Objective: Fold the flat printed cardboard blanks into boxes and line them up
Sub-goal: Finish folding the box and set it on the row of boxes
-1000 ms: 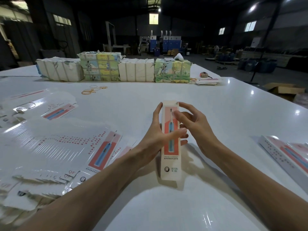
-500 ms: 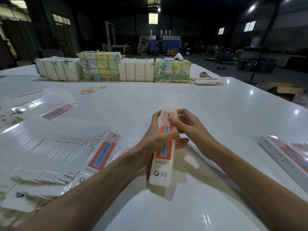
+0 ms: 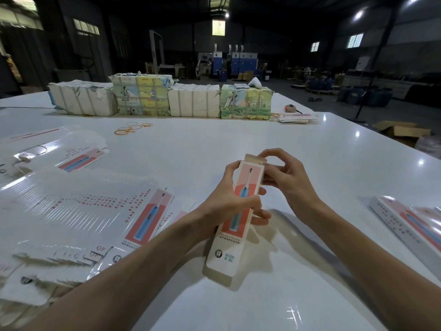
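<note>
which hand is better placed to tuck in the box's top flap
Right. The right hand curls at the brown top flap of the long white printed cardboard box, while the left hand grips the box's middle and steadies it.

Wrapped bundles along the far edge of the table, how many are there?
4, in one row: a white bundle at the left, then picture-printed bundle, second white bundle, second picture-printed bundle at the right end. Others may hide behind.
</note>
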A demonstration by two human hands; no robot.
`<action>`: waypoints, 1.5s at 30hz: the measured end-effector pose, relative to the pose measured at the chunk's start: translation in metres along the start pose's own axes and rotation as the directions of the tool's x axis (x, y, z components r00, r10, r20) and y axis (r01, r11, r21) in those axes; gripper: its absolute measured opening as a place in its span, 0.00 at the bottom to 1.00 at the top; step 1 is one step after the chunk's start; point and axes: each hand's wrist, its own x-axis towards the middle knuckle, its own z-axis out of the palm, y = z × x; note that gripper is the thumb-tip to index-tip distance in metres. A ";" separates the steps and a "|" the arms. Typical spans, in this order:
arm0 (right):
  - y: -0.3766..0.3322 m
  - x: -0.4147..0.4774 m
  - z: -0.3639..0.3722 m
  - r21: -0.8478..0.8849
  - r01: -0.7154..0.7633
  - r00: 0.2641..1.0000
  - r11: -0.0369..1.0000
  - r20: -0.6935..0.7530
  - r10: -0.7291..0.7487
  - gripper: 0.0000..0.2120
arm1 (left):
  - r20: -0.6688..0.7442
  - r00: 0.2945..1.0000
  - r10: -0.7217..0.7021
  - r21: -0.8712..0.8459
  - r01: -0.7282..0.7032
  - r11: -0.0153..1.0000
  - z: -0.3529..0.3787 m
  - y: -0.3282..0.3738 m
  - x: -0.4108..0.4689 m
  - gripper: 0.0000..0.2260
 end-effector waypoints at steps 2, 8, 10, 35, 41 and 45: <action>0.000 -0.001 0.003 -0.042 0.035 0.999 0.999 -0.003 -0.035 0.06 | -0.013 1.000 -0.003 -0.015 0.003 1.000 0.001 -0.001 0.001 0.38; -0.011 0.001 0.000 0.208 -0.080 0.995 0.975 0.074 0.066 0.07 | -0.027 0.999 0.032 0.050 -0.031 0.998 0.001 -0.002 0.002 0.40; -0.014 0.001 0.000 0.275 -0.119 0.992 0.954 0.066 0.104 0.10 | -0.021 0.999 0.033 0.063 -0.031 0.997 0.002 -0.003 0.003 0.41; -0.011 0.006 -0.015 0.236 -0.242 0.969 0.941 0.096 0.226 0.09 | 0.048 0.988 0.145 0.068 -0.148 0.987 0.003 -0.009 0.004 0.47; -0.010 0.002 -0.007 0.302 -0.238 0.960 0.923 0.219 0.176 0.09 | -0.045 0.990 0.132 -0.005 -0.132 0.991 -0.005 -0.008 0.006 0.44; -0.008 -0.003 0.005 0.159 -0.079 0.992 0.984 0.113 0.062 0.12 | -0.091 0.991 0.098 -0.056 -0.104 0.993 -0.009 -0.006 0.005 0.43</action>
